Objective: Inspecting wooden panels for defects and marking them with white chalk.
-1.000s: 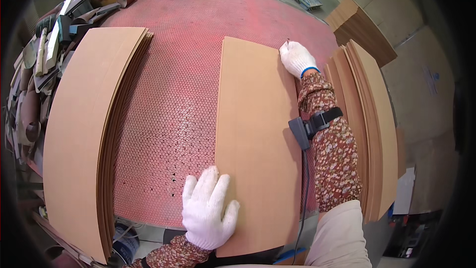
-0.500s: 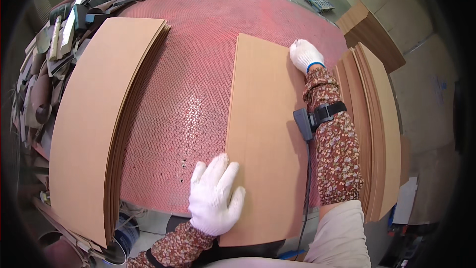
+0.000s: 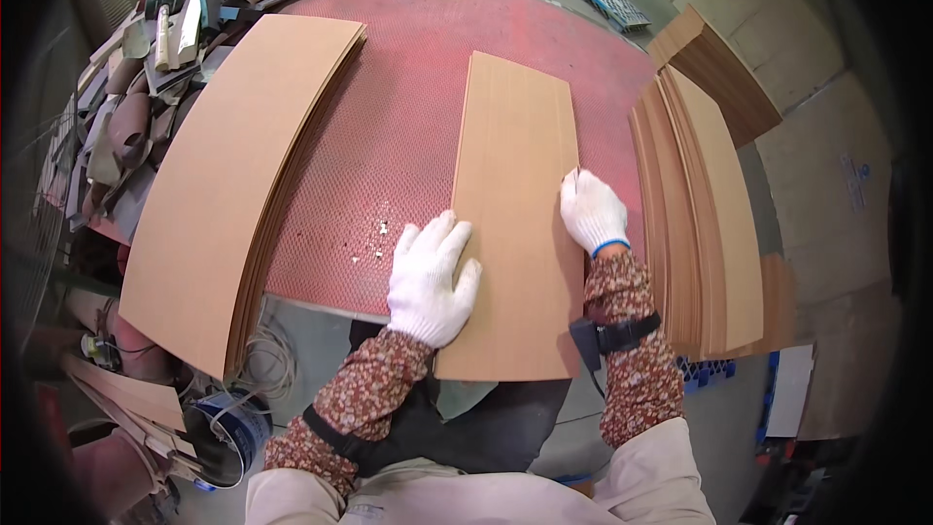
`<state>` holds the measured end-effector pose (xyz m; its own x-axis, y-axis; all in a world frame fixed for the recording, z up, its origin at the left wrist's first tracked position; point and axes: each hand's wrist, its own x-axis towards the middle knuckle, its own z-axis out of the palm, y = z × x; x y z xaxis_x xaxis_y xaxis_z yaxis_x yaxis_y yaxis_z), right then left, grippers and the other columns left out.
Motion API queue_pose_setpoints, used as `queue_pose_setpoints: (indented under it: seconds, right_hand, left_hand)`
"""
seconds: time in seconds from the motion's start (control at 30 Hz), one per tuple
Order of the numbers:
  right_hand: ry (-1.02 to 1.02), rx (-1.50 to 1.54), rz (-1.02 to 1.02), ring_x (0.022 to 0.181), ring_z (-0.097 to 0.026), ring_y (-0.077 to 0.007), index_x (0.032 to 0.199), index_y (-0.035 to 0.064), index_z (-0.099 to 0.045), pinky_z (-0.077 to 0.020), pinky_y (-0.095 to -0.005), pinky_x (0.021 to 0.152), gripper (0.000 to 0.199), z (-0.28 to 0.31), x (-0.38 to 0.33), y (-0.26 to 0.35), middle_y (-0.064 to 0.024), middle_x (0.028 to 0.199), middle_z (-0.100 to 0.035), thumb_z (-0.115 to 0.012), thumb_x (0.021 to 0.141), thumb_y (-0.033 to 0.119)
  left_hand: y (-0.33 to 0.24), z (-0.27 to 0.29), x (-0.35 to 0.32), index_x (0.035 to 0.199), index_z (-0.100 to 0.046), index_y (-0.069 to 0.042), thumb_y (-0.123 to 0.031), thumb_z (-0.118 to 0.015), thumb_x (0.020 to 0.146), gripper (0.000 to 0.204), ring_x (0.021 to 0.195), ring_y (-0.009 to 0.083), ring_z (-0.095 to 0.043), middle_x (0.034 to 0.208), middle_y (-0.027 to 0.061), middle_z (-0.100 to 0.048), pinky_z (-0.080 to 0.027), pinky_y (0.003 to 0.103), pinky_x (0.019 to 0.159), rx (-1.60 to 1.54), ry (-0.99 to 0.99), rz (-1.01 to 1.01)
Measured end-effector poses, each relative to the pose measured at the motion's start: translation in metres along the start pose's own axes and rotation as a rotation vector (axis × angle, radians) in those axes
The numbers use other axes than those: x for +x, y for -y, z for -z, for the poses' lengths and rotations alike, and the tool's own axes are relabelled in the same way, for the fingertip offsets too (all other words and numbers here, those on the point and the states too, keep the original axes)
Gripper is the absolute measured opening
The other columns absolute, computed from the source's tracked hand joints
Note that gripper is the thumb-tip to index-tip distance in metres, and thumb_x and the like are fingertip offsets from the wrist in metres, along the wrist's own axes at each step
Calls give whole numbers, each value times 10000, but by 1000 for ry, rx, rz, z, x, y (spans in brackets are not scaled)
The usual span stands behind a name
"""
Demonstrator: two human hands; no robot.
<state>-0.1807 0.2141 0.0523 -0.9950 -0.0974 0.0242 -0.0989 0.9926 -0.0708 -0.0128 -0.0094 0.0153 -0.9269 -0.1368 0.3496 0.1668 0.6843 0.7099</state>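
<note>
A long, light brown wooden panel (image 3: 515, 311) lies lengthwise in front of me on the red table, its near end jutting past the table's front edge. My left hand (image 3: 428, 277), in a white knit glove, rests flat with fingers stretched over the panel's left edge. On the opposite long edge is my right hand (image 3: 593, 212), also gloved. Its fingers are closed at that edge, and whatever they may hold is hidden by the glove.
A stack of similar panels (image 3: 243, 156) stands on the left, another stack (image 3: 714, 204) on the right. Sanding scraps and rolls (image 3: 126, 126) pile up at the far left. A bucket (image 3: 233, 437) sits below the table's left front, beside coiled cord (image 3: 270, 365).
My right hand has slid toward me along the panel's right edge, from near the far end to about the middle. The left hand keeps its place on the panel. The whole view has shifted.
</note>
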Motion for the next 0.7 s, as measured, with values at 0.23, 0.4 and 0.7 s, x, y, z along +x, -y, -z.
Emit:
queue_pose_setpoints:
  seconds: [0.23,0.4,0.7]
  right_hand:
    - [-44,16,-19,761,-743,-495,973,21,-661,-597,-609,702,456,7,-118,-7,-304,772,-725,-424,1122,381]
    - [-17,22,-23,694,-739,-461,937,43,-637,-590,-578,624,417,8,-178,-6,-279,725,-716,-465,1117,378]
    - [-148,123,-62,563,-698,-393,906,67,-617,-543,-508,502,324,11,-266,3,-192,617,-662,-548,1104,314]
  left_hand:
    - [-1,-7,4,1377,-665,-30,-195,-704,934,474,1367,443,-555,1477,240,-620,-362,529,1235,-15,22,5]
    - [7,-13,5,1384,-666,-40,-217,-683,955,464,1401,422,-541,1493,229,-615,-349,522,1248,15,-12,-12]
    - [11,-15,6,1393,-664,-56,-231,-674,962,465,1406,405,-547,1501,216,-614,-332,519,1263,33,-11,-13]
